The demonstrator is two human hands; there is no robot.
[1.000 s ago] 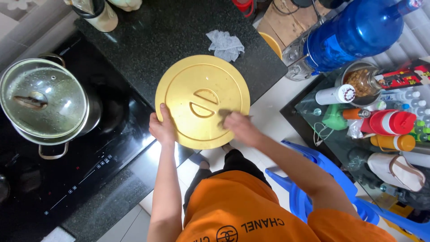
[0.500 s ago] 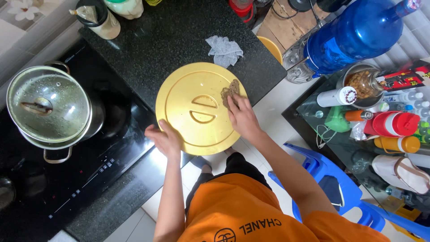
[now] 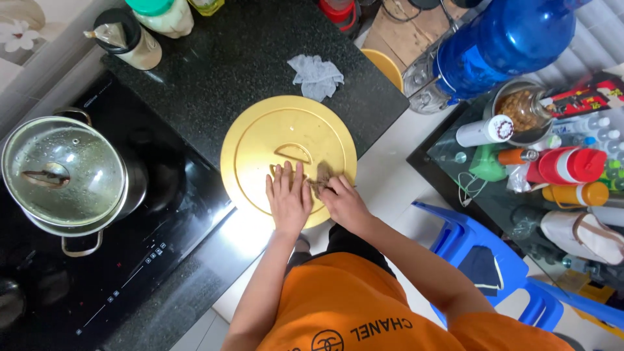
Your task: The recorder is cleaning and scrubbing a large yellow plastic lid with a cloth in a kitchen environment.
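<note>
**Gold lid on bench edge, both hands on it**

While the round gold lid [image 3: 286, 153] lay flat at the front edge of the black stone bench [image 3: 234, 58], partly overhanging toward the person, the left hand [image 3: 288, 198] rested on it palm down, fingers spread and flat, gripping nothing. The right hand [image 3: 344, 203] was curled around a small brownish scrubbing pad [image 3: 320, 175], pressed against the lid's surface just beside the left fingertips.

Lid: judged stiff, thin metal or hard plastic, light for its width, smooth and probably slippery if wet. Raised half-round handles near the centre looked like the surest place to take hold; the rim is the alternative. Overhang means it could tip if pressed at the near edge.

Pad: soft, compressible, held in a loose pinch.

Surroundings: crumpled grey cloth [image 3: 316, 76] on the bench behind the lid, apart from it. Steel pot with glass lid [image 3: 62, 175] on the black cooktop [image 3: 117, 273] to the left. Large blue water bottle [image 3: 504, 39] and a blue plastic chair [image 3: 484, 260] to the right.
</note>
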